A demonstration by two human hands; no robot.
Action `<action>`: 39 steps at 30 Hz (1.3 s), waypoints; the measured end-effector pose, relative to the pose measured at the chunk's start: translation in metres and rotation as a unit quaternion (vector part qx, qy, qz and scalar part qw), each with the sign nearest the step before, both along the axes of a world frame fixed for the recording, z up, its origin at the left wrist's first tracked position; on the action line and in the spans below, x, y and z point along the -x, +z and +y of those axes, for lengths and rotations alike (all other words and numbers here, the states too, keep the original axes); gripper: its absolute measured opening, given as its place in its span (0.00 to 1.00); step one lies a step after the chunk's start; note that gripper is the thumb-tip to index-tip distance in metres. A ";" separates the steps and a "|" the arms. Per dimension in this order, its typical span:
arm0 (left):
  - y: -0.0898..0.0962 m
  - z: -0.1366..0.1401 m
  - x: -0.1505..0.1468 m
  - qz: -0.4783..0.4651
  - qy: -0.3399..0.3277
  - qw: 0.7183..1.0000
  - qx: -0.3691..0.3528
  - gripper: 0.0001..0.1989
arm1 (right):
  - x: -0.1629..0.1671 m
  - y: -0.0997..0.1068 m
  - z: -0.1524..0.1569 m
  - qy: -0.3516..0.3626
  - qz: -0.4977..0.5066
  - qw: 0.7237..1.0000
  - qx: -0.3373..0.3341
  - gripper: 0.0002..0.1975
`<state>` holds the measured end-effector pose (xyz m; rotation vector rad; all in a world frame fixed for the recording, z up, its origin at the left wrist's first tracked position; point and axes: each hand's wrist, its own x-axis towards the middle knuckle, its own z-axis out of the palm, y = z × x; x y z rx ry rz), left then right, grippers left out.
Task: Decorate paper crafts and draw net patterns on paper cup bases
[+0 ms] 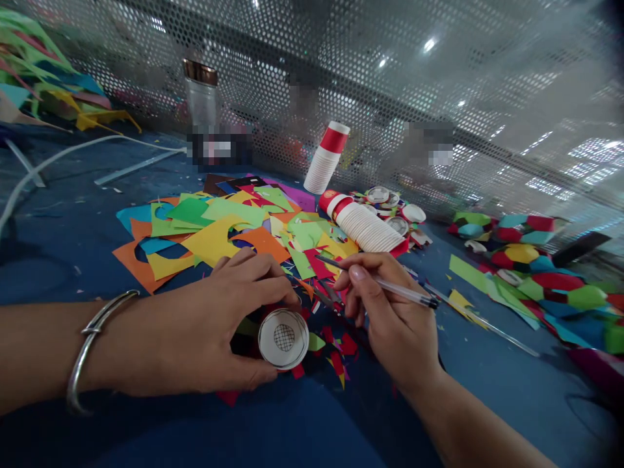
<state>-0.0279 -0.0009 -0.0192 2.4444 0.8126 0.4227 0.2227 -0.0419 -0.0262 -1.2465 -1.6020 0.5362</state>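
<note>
My left hand point(244, 325), with a silver bangle on its wrist, is closed around a small white round paper cup bottom point(273, 351). A cross-hatched circle is drawn in its middle, and the cup's sides are mostly hidden. Between the fingers of my right hand point(385, 305) is a clear-barrelled pen point(404, 290), its dark end pointing right. The pen is apart from the cup bottom. Under and between my hands lie small red and green paper scraps point(336, 364). Dark scissors point(332, 296) seem to lie beside my right hand, partly hidden.
Beyond my hands spreads a pile of coloured paper point(209, 240). One stack of paper cups point(322, 162) stands upright; another stack point(368, 224) lies on its side near cut cup bottoms point(390, 195). Patchwork paper pieces point(550, 286) lie right. A lidded bottle point(201, 97) stands by the perforated panel point(273, 84).
</note>
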 end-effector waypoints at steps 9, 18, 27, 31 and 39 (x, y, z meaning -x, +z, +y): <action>-0.003 0.005 -0.001 0.030 0.005 1.000 0.009 0.21 | 0.003 0.006 -0.014 0.044 0.025 0.999 0.012 0.09; 0.001 0.009 -0.001 0.025 0.016 0.998 0.056 0.22 | 0.008 0.009 -0.024 0.137 -0.038 0.989 0.039 0.08; 0.000 0.011 -0.001 0.022 0.019 0.996 0.080 0.22 | 0.011 0.010 -0.021 0.154 -0.090 0.983 0.045 0.08; 0.001 0.011 -0.001 0.017 0.019 0.996 0.085 0.22 | 0.011 0.007 -0.019 0.163 -0.099 0.980 0.053 0.08; 0.008 0.011 -0.005 0.034 0.024 0.995 0.092 0.21 | 0.013 0.005 -0.017 0.173 -0.086 0.978 0.076 0.08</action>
